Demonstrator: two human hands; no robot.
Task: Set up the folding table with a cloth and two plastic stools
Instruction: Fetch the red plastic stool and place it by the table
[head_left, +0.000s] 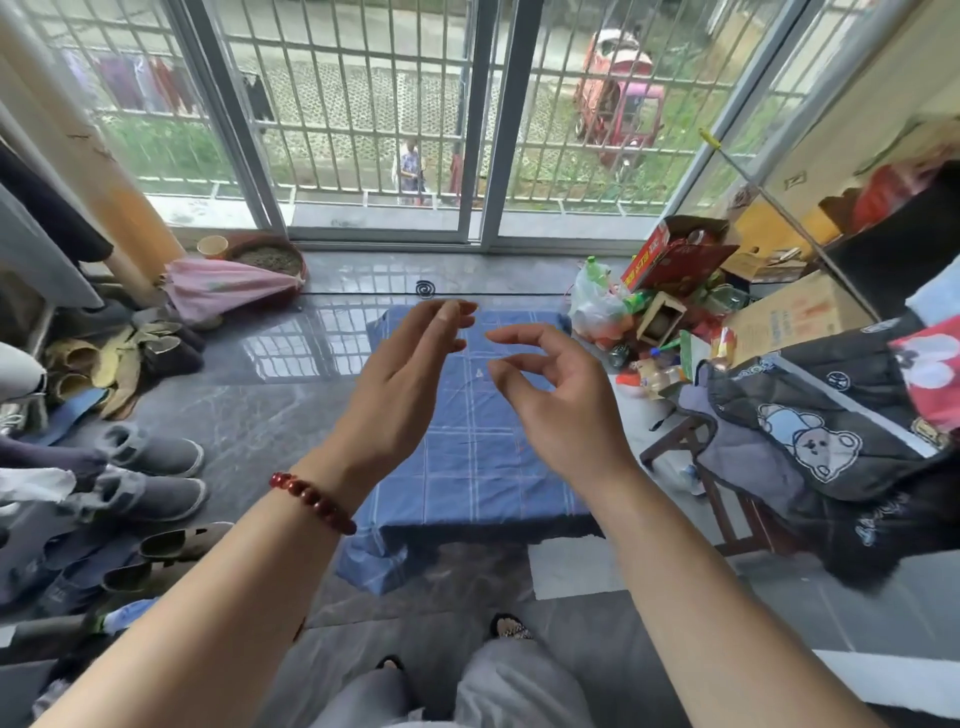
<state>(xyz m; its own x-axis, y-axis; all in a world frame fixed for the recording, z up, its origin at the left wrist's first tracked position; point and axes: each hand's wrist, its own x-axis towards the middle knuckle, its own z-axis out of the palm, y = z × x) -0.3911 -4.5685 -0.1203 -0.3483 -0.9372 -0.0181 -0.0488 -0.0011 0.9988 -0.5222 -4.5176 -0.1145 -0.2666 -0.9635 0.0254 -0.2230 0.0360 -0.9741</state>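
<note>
Left hand (410, 374) and right hand (561, 410) hover above the blue cloth (467, 467), each grip loosely spread and empty, probably ready to smooth it over the hidden bench; no stools are visible beside it.

This is a lived-in home, in a room that serves as entryway and storage. Sliding glass doors (483, 130) with metal bars (337, 78) look down on a street. Slippers and shoes (156, 457) crowd the polished stone floor (260, 395) at the left, beside a folded pink umbrella (228, 288). Cardboard boxes (795, 317) and a plastic bag (597, 306) of bottles pile up at the right, near a quilted bear-print garment (810, 436). A blue checked cloth (478, 457) lies spread in the middle.
</note>
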